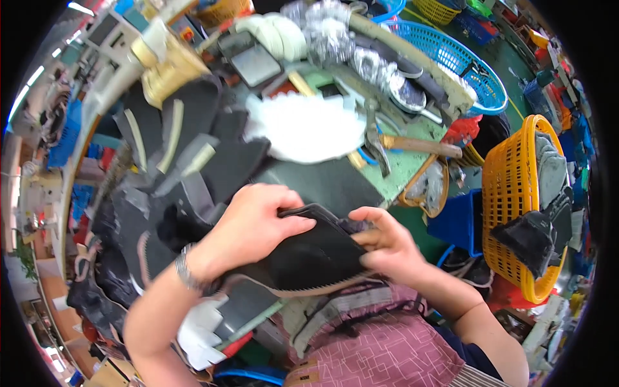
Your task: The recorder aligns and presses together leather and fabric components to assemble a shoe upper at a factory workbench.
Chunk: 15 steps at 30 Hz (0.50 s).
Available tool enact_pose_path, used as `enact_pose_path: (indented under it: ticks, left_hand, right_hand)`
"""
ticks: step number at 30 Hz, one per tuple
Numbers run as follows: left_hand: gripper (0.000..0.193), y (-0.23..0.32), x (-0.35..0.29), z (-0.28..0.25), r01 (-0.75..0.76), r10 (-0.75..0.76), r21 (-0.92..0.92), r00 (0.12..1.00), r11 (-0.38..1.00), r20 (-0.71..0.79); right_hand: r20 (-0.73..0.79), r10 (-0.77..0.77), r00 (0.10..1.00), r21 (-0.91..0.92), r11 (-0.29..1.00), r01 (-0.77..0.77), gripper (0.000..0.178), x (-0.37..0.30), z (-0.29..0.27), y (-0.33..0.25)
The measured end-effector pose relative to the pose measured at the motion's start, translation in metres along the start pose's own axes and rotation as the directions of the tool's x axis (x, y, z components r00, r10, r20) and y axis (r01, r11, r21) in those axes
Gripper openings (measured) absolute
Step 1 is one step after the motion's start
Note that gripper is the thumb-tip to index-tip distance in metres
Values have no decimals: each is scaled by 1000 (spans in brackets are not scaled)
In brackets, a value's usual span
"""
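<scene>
In front of my body I hold a black shoe upper [303, 258], a folded leather-like piece whose lower edge is pale and finely toothed. My left hand [258, 216], with a metal watch on its wrist, pinches the top edge between thumb and fingers. At the piece's right end my right hand [387, 242] grips the edge with bent fingers, slightly blurred. Beyond my hands lies a dark flat mat [316, 180] on the green table. More black pieces [225, 151] with pale strips lie to the left of it.
A stack of white jagged-edged sheets [306, 126] lies behind the mat, beside a wooden-handled hammer [419, 145]. On the right stands a yellow basket [509, 200] holding dark pieces, near a blue bin [458, 222]. A blue basket [445, 51] is farther back. A beige machine [171, 71] rises at left.
</scene>
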<state>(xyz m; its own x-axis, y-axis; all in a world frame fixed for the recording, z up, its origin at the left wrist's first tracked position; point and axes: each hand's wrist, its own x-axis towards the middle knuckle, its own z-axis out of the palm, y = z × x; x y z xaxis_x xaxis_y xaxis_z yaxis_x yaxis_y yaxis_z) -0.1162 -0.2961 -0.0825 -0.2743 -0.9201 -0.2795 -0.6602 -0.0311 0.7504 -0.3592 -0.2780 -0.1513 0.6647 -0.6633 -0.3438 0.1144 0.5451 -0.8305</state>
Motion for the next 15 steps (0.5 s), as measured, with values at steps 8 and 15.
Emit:
enact_pose_path:
  ticks: [8, 15]
  left_hand:
    - [12, 49, -47, -36, -112, -46, -445, 943, 888, -329]
    - [16, 71, -77, -65, -187, 18, -602, 961, 776, -275]
  right_hand:
    - [77, -656, 751, 59, 755, 653, 31, 13, 45, -15]
    - [-208, -664, 718, 135, 707, 694, 11, 43, 64, -37]
